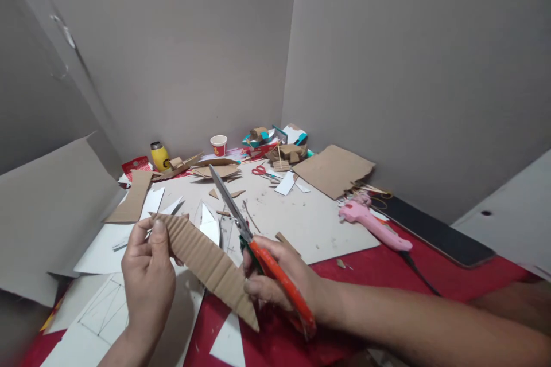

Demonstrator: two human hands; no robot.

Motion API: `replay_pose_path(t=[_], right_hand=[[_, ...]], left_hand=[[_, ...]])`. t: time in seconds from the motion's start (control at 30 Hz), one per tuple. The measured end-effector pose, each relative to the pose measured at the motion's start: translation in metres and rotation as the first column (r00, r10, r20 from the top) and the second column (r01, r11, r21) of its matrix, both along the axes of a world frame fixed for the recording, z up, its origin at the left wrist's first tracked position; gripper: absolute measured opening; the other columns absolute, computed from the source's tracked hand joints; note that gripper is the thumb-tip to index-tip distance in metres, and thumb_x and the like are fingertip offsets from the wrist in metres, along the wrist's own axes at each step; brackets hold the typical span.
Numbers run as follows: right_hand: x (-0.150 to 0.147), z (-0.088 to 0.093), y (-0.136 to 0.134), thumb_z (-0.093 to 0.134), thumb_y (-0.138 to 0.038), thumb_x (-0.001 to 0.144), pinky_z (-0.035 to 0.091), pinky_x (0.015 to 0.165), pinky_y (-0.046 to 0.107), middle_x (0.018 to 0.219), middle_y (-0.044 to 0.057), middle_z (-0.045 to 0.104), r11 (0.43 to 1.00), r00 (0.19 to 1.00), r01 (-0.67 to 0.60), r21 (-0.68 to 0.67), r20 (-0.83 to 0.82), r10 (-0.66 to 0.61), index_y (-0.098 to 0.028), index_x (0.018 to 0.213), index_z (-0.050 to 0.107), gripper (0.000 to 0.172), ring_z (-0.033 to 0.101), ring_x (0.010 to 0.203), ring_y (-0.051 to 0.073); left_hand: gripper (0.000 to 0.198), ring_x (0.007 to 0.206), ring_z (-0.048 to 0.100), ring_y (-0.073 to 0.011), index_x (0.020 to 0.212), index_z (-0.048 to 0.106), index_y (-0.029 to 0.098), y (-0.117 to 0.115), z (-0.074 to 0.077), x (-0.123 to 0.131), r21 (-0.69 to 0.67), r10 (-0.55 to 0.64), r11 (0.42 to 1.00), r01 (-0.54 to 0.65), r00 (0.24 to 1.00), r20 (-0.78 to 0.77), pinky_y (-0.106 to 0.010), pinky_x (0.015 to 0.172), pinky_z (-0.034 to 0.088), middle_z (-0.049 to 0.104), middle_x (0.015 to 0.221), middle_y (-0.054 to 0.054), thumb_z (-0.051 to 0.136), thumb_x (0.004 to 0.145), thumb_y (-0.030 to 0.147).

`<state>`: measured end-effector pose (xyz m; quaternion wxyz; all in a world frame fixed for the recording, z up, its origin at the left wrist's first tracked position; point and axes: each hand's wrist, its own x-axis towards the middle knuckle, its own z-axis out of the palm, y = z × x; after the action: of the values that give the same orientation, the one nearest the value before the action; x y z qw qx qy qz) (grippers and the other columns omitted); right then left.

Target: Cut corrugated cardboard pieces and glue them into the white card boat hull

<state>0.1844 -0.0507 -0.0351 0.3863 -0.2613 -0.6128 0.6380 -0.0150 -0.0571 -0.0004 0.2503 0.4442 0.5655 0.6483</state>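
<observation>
- You hold a corrugated cardboard strip in front of you, above the surface, slanting down from left to right.
- Your left hand pinches its upper end between thumb and bent fingers.
- Your right hand has its fingers wrapped around the orange-handled scissors, whose blades look nearly together, pointing up and away from you, with no card visible between them. Whether your right thumb also presses the strip you cannot tell from here.
- Done, as far as shows: the strip is free of any larger sheet, and both its ends come to points, so its outline looks largely shaped.
- Also cut out: a white pointed paper piece, lying beyond the strip.
- Left, by the look of it: the strip is not joined to anything, and the pink glue gun lies untouched to the right.
- The pencil-lined sheet at lower left looks uncut along its visible lines.
- A large brown cardboard sheet lies further back.
</observation>
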Motion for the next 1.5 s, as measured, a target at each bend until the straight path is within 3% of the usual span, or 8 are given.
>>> replay_pose_path(t=[0.13,0.23,0.37,0.47,0.77,0.93,1.17,1.5], right_hand=[[-0.002,0.004,-0.001,0.078,-0.023,0.067,0.040,0.050,0.018,0.067,-0.008,0.050,0.999,0.999,0.035,-0.012,-0.034,-0.035,-0.019,0.082,0.044,0.037,0.046,0.054,0.005],[-0.003,0.004,0.001,0.075,-0.018,0.070,0.036,0.049,0.017,0.064,-0.009,0.046,0.996,0.992,0.093,0.020,-0.084,-0.091,-0.019,0.080,0.045,0.032,0.039,0.052,0.004],[-0.005,0.007,0.005,0.078,-0.016,0.067,0.035,0.049,0.017,0.066,-0.008,0.048,0.993,0.982,0.116,0.003,-0.150,-0.114,-0.018,0.080,0.047,0.034,0.040,0.055,0.005],[-0.005,0.010,0.007,0.080,-0.018,0.065,0.033,0.047,0.017,0.066,-0.008,0.048,0.995,0.979,0.095,-0.041,-0.175,-0.101,-0.018,0.082,0.048,0.036,0.038,0.053,0.004],[-0.005,0.004,0.008,0.072,-0.022,0.073,0.038,0.052,0.020,0.066,-0.006,0.048,0.991,0.993,0.105,0.079,-0.054,-0.101,-0.019,0.077,0.048,0.025,0.043,0.057,0.007],[0.006,0.002,0.016,0.071,-0.030,0.075,0.038,0.050,0.021,0.066,-0.005,0.046,0.971,0.972,0.183,0.152,0.118,-0.202,-0.019,0.077,0.049,0.025,0.043,0.057,0.009],[0.014,0.005,0.014,0.064,-0.045,0.081,0.030,0.040,0.020,0.059,-0.007,0.039,0.981,0.993,0.118,0.152,0.012,-0.122,-0.020,0.083,0.050,0.029,0.032,0.046,0.007],[-0.001,0.007,0.009,0.073,-0.029,0.073,0.043,0.050,0.021,0.068,-0.006,0.051,0.990,0.987,0.134,0.042,-0.099,-0.129,-0.020,0.081,0.043,0.032,0.049,0.053,0.008]], left_hand=[[0.025,0.052,0.055,-0.0107,0.087,0.056,0.024,0.001,0.000,-0.001,0.023,0.045,0.999,-0.046,0.998,0.036,-0.018,0.045,0.044,0.064,0.066,0.006,0.061,0.082,0.049],[0.027,0.051,0.056,-0.0109,0.090,0.058,0.023,0.001,-0.002,0.000,-0.049,-0.103,0.993,0.108,0.990,0.098,-0.018,0.045,0.045,0.064,0.065,0.005,0.065,0.079,0.047],[0.029,0.048,0.058,-0.0147,0.072,0.062,0.016,-0.003,-0.008,0.009,-0.283,-0.413,0.862,0.420,0.906,0.086,-0.024,0.048,0.049,0.063,0.055,0.001,0.071,0.073,0.043],[0.033,0.045,0.057,-0.0154,0.058,0.058,0.016,-0.007,-0.011,0.015,-0.336,-0.512,0.781,0.526,0.848,0.138,-0.027,0.050,0.049,0.058,0.046,0.001,0.070,0.075,0.042],[0.027,0.080,0.064,-0.0161,0.097,0.066,0.019,0.001,-0.010,0.006,-0.047,-0.266,0.953,0.299,0.902,0.340,-0.023,0.066,0.050,0.070,0.090,-0.002,0.069,0.078,0.038],[0.023,0.066,0.059,-0.0095,0.089,0.066,0.018,0.002,-0.001,0.001,-0.011,-0.247,0.963,0.270,0.896,0.368,-0.017,0.059,0.050,0.065,0.075,0.002,0.072,0.076,0.036],[0.021,0.056,0.054,-0.0067,0.080,0.060,0.018,0.003,0.010,-0.001,0.103,-0.188,0.981,0.163,0.922,0.337,-0.019,0.054,0.052,0.061,0.070,0.005,0.070,0.078,0.037],[0.034,0.061,0.063,-0.0157,0.086,0.065,0.015,-0.005,-0.004,0.018,-0.128,-0.176,0.970,0.207,0.960,0.219,-0.025,0.053,0.054,0.069,0.077,-0.003,0.074,0.071,0.044]])
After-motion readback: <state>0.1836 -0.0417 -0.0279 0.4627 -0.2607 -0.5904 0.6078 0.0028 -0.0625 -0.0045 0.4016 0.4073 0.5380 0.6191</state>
